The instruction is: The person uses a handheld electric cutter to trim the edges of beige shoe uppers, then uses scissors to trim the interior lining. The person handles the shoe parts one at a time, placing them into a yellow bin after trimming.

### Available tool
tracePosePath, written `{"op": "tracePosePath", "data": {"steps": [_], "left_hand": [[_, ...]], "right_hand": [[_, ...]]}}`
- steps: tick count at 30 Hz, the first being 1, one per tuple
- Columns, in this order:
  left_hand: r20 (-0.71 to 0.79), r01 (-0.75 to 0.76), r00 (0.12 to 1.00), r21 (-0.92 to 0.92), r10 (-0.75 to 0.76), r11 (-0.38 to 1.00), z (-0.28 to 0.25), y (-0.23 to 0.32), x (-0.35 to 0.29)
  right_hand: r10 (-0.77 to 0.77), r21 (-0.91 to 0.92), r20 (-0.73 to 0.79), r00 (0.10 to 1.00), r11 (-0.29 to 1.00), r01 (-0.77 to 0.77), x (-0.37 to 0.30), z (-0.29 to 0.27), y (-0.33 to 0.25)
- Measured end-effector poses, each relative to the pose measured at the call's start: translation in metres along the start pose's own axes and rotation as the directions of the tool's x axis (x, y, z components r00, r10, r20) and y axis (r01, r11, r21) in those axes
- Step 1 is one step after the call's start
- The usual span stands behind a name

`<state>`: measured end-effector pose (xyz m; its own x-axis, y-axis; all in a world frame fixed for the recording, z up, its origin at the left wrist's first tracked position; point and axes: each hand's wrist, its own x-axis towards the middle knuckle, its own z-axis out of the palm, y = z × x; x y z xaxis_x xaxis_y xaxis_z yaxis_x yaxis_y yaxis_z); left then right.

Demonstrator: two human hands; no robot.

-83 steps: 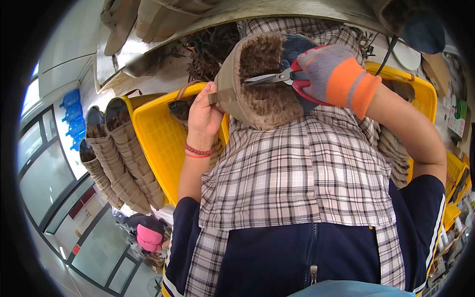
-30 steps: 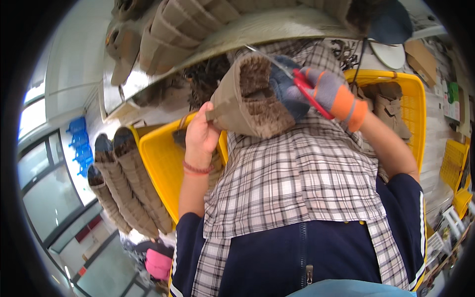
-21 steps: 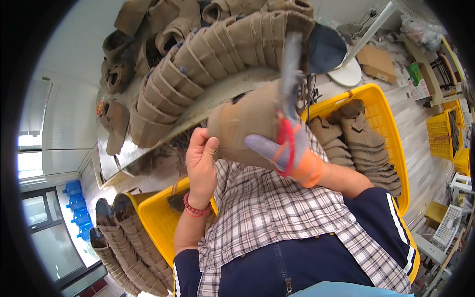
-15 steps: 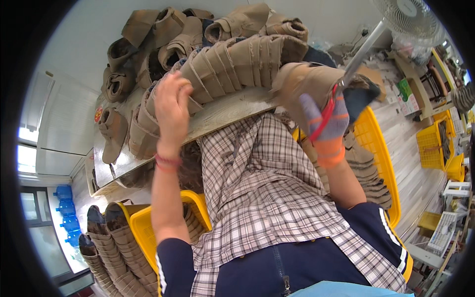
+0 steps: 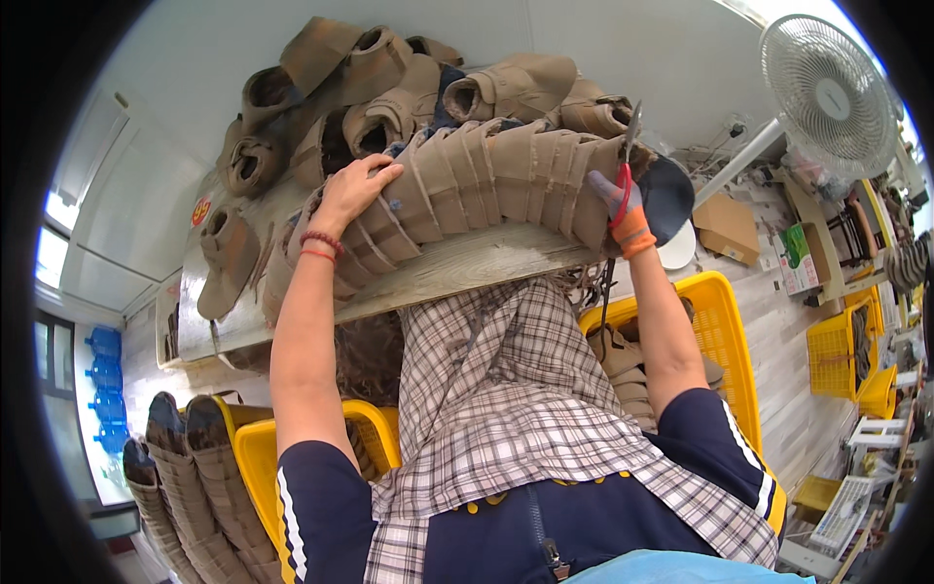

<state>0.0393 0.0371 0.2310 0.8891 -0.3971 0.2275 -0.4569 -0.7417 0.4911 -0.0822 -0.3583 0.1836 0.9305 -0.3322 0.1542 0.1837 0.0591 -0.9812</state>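
Note:
A long curved row of nested tan shoe uppers (image 5: 486, 185) lies along the front of the work table, fleecy lining showing at their edges. My bare left hand (image 5: 355, 193) lies over the left part of this row, fingers stretched out and touching the uppers. At the row's right end is my right hand (image 5: 626, 209), in a purple and orange glove. It grips red-handled scissors (image 5: 624, 177), blades pointing up, and rests against the last upper. Where its fingers meet that upper is partly hidden. A dark-lined piece (image 5: 666, 200) sticks out beyond it.
More tan uppers (image 5: 511, 83) are heaped at the back against the wall. Yellow baskets (image 5: 735, 331) with uppers stand on both sides of my lap. Stacks of uppers (image 5: 209, 467) stand at lower left. A fan (image 5: 827, 97) and a cardboard box (image 5: 728, 232) are at right.
My right hand has brought a tan upper from the right onto the row's end, with the scissors still held. My left hand has lowered from above the row onto it.

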Motion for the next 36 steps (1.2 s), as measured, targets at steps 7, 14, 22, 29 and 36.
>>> {"op": "tracePosePath", "data": {"steps": [7, 14, 22, 29, 36], "left_hand": [[-0.716, -0.263, 0.632, 0.163, 0.297, 0.951, -0.001, 0.038, -0.039], [-0.142, -0.117, 0.990, -0.864, -0.013, 0.490, 0.062, 0.123, -0.181], [-0.205, -0.170, 0.689, -0.978, -0.695, 0.120, 0.057, 0.099, -0.269], [-0.726, 0.718, 0.593, 0.281, -0.348, 0.637, -0.080, -0.090, -0.267], [-0.368, 0.538, 0.840, 0.465, -0.399, 0.703, -0.026, -0.214, -0.127]], "right_hand": [[-0.299, -0.364, -0.127, 0.946, 0.901, 0.236, -0.017, -0.066, 0.032], [-0.329, -0.426, -0.073, 0.941, 0.864, 0.269, -0.142, 0.069, -0.039], [-0.226, -0.392, 0.804, 0.551, 0.496, 0.775, -0.229, 0.223, -0.024], [-0.514, -0.247, 0.629, 0.583, 0.579, 0.777, -0.197, 0.200, -0.037], [-0.070, -0.323, 0.029, 0.997, 0.943, 0.076, -0.135, 0.069, -0.005]]}}
